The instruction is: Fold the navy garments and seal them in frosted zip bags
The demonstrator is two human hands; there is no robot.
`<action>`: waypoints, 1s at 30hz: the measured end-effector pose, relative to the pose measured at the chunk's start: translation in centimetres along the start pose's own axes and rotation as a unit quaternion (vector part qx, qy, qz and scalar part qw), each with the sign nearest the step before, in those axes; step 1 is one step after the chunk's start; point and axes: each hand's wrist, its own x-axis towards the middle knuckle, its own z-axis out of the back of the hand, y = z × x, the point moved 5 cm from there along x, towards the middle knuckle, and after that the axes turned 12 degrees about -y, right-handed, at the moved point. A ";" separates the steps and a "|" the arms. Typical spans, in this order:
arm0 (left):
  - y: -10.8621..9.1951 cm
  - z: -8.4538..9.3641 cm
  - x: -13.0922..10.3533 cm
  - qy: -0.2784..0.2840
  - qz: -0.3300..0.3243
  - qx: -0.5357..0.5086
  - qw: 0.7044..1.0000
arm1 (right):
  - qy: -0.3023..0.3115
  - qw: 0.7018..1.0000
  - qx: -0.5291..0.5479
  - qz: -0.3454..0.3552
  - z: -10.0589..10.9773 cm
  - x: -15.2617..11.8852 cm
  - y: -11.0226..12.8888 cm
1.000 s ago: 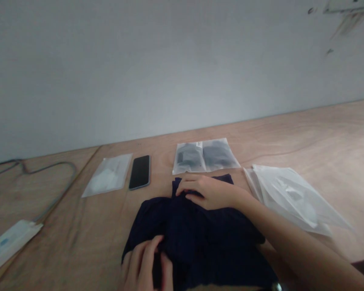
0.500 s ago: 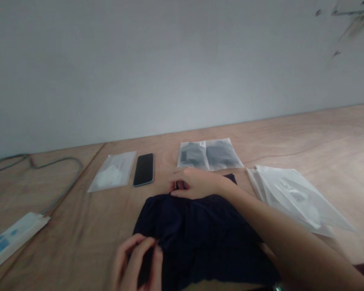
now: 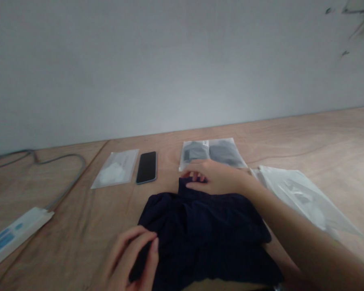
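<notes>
Noting the left hand (image 3: 130,254) partly curled, pinching the left side of the cloth (image 3: 206,226) between thumb and forefinger. Seeing its other fingers bending loosely, with blur softening their outline. Finding the right hand (image 3: 214,176) half open, arching over the far edge of the cloth and touching a projecting flap (image 3: 188,186) (whether gripping or merely resting, being unable to tell). Recording the cloth as dark navy, creasing in several places, lying in the near middle of the table (image 3: 63,250) and passing partly under the right forearm (image 3: 279,210).

Turning to the surface, observing pale wood, crossed at left by a dark seam (image 3: 97,155). Listing a phone (image 3: 147,167) lying flat, screen dark, beyond the cloth and to its left. Placing a small bag (image 3: 115,171), translucent with something white inside, just left of the phone. Logging a two-part pouch (image 3: 226,152) with dark grey contents just beyond the right hand. Recording a bag pile (image 3: 294,190), whitish and see-through, right of the cloth. Marking a white block (image 3: 18,234) with blue patches at far left, joining a grey cable (image 3: 68,186). Viewing the wall (image 3: 170,68) as plain grey, showing dark marks (image 3: 346,53) at upper right.
</notes>
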 end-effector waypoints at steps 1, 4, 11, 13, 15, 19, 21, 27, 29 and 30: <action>-1.0 -1.1 0.7 0.034 -0.036 -0.035 0.998 | 0.006 1.000 -0.007 -0.008 1.5 -1.8 -0.9; -2.5 -4.7 1.9 0.122 -0.089 -0.058 0.987 | 0.037 0.995 -0.051 -0.083 4.3 -7.9 -3.8; -1.7 -7.4 2.4 0.231 -0.091 -0.117 0.961 | -0.007 0.983 -0.063 -0.175 3.6 -18.1 -5.2; -1.2 -7.0 3.7 0.236 -0.068 -0.157 0.957 | -0.045 0.983 -0.058 -0.165 3.5 -17.9 -5.0; -0.4 -7.3 5.7 0.246 -0.035 -0.169 0.954 | -0.094 0.981 -0.067 -0.154 3.8 -16.7 -5.2; 1.8 -10.3 10.1 0.249 0.023 -0.088 0.964 | -0.166 0.960 -0.142 -0.175 4.1 -13.2 -7.7; 2.8 -12.1 11.4 0.245 0.033 -0.062 0.967 | -0.179 0.949 -0.176 -0.192 3.7 -11.8 -9.3; 3.8 -11.2 9.2 0.199 0.042 -0.013 0.979 | -0.207 0.929 -0.226 -0.209 3.3 -12.0 -9.9; 3.6 -9.1 7.1 0.179 0.018 -0.034 0.983 | -0.183 0.933 -0.224 -0.212 3.3 -13.5 -8.8; 3.7 -8.0 6.1 0.156 0.005 -0.047 0.987 | -0.161 0.938 -0.216 -0.217 3.2 -14.3 -8.3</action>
